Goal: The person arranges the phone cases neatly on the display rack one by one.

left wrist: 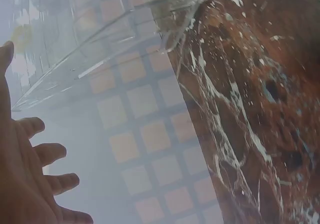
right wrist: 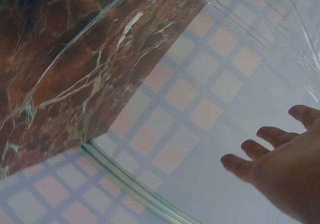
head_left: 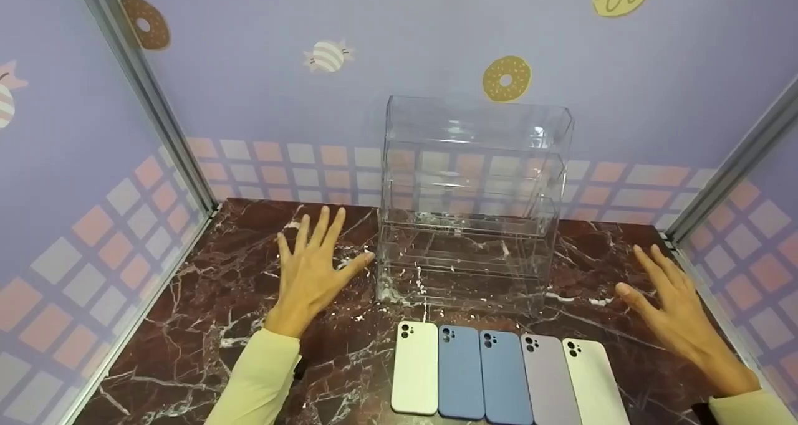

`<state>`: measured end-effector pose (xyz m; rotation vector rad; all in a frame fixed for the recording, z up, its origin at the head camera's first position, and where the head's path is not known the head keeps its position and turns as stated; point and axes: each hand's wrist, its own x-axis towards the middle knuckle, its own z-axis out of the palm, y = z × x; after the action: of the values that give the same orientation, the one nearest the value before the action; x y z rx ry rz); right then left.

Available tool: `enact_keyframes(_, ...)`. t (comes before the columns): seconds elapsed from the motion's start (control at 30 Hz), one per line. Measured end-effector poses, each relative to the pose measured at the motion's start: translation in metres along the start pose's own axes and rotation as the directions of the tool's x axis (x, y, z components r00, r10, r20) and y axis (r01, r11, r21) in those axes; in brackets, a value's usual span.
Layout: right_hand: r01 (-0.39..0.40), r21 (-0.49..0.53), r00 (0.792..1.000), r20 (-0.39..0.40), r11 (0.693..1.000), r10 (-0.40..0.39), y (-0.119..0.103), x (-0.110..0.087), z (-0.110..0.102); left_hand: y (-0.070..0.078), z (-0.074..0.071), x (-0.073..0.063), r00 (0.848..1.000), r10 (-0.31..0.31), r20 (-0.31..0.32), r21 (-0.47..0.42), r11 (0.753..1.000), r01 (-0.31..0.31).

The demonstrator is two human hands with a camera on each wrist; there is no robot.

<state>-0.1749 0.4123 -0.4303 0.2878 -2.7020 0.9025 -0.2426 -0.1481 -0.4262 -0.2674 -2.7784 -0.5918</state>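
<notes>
My left hand [head_left: 310,275] is spread with straight fingers to the left of a clear tiered plastic rack [head_left: 467,225], its thumb tip near the rack's side. Over on the right, my right hand [head_left: 676,313] is held out with extended fingers, apart from the rack and holding nothing. In front of the rack a row of phone cases lies flat: a white case [head_left: 416,369], a blue case [head_left: 461,372], a second blue case [head_left: 506,375], a light purple case [head_left: 550,378] and another white case [head_left: 595,381]. Each has camera holes at its upper left corner.
The dark red marbled tabletop [head_left: 206,325] ends at a lilac back wall [head_left: 249,88] printed with sweets and squares. Metal corner posts, a left post [head_left: 156,101] and a right post [head_left: 735,163], join it to the side walls.
</notes>
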Motion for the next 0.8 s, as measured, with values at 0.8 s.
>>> enact_keyframes(0.8,-0.054,0.286,0.998,0.038,0.957,0.045,0.033,-0.003,-0.006,0.021,0.040,0.030,0.981,-0.179,-0.072,-0.657,0.749,0.088)
